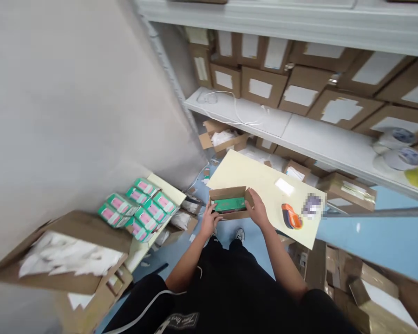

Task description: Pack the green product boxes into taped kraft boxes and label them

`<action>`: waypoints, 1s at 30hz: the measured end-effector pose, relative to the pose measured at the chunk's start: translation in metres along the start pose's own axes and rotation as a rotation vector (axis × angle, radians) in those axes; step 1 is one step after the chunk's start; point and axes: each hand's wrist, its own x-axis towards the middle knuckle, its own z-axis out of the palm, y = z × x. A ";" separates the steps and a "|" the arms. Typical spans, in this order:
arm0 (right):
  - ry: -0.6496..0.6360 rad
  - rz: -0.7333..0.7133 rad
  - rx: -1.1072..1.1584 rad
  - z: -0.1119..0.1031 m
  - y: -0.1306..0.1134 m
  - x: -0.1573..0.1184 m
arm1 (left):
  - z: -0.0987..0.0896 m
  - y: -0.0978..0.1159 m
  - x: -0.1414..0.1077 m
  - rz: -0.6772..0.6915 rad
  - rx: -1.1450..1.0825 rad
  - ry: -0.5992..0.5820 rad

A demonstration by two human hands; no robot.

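An open cardboard box is held between my two hands at the near left edge of the cream table. Inside it lies a green box. My left hand grips the left end of the cardboard box, with its fingers over the rim. At the right end, my right hand holds the wall, its fingers reaching the rim and the end of the green box. On the table, to the right, are a white card and an orange and dark blue tape dispenser.
Several green and pink boxes stand on a side table at the left. A large carton with white material is lower left. Shelves with labelled cartons run behind the table. Cartons also stand on the floor at the lower right.
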 end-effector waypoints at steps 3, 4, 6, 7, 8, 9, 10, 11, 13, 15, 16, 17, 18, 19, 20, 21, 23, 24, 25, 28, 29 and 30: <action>-0.067 -0.150 -0.059 0.018 -0.020 0.008 | -0.026 -0.005 -0.050 -0.102 0.020 0.099; -0.088 -0.198 -0.073 0.026 -0.030 0.010 | -0.033 -0.006 -0.065 -0.138 0.025 0.132; -0.140 -0.286 -0.087 0.045 -0.051 0.012 | -0.045 -0.008 -0.093 -0.210 0.034 0.204; -0.169 -0.325 -0.087 0.056 -0.063 0.011 | -0.050 -0.009 -0.107 -0.245 0.037 0.241; -0.199 -0.361 -0.084 0.068 -0.075 0.010 | -0.054 -0.011 -0.120 -0.278 0.039 0.276; -0.227 -0.396 -0.080 0.081 -0.088 0.007 | -0.058 -0.013 -0.133 -0.309 0.037 0.307; -0.253 -0.428 -0.076 0.096 -0.101 0.003 | -0.063 -0.015 -0.146 -0.337 0.033 0.334; -0.276 -0.459 -0.072 0.112 -0.115 -0.002 | -0.067 -0.019 -0.159 -0.362 0.027 0.355; -0.326 -0.521 -0.066 0.146 -0.146 -0.017 | -0.079 -0.027 -0.189 -0.402 0.014 0.387; -0.386 -0.591 -0.062 0.182 -0.178 -0.038 | -0.092 -0.037 -0.222 -0.433 0.008 0.418; -0.420 -0.625 -0.059 0.200 -0.194 -0.051 | -0.099 -0.043 -0.241 -0.451 0.011 0.439; -0.454 -0.657 -0.056 0.217 -0.209 -0.064 | -0.106 -0.048 -0.260 -0.471 0.015 0.462; -0.485 -0.684 -0.053 0.234 -0.223 -0.078 | -0.113 -0.054 -0.279 -0.494 0.021 0.488; -0.514 -0.707 -0.049 0.250 -0.236 -0.091 | -0.120 -0.059 -0.298 -0.519 0.028 0.513; -0.540 -0.727 -0.046 0.265 -0.248 -0.105 | -0.126 -0.064 -0.317 -0.544 0.034 0.535; -0.563 -0.746 -0.045 0.280 -0.258 -0.117 | -0.133 -0.070 -0.336 -0.567 0.038 0.553; -0.600 -0.777 -0.051 0.308 -0.275 -0.139 | -0.145 -0.082 -0.371 -0.601 0.038 0.580; -0.618 -0.790 -0.057 0.321 -0.283 -0.148 | -0.151 -0.087 -0.388 -0.615 0.036 0.591; -0.635 -0.800 -0.064 0.335 -0.291 -0.155 | -0.157 -0.093 -0.403 -0.628 0.032 0.602; -0.688 -0.820 -0.105 0.379 -0.320 -0.167 | -0.175 -0.108 -0.440 -0.663 0.019 0.623; -0.702 -0.818 -0.133 0.395 -0.331 -0.168 | -0.180 -0.111 -0.450 -0.672 0.014 0.624; -0.711 -0.810 -0.170 0.412 -0.344 -0.168 | -0.185 -0.114 -0.458 -0.678 0.009 0.624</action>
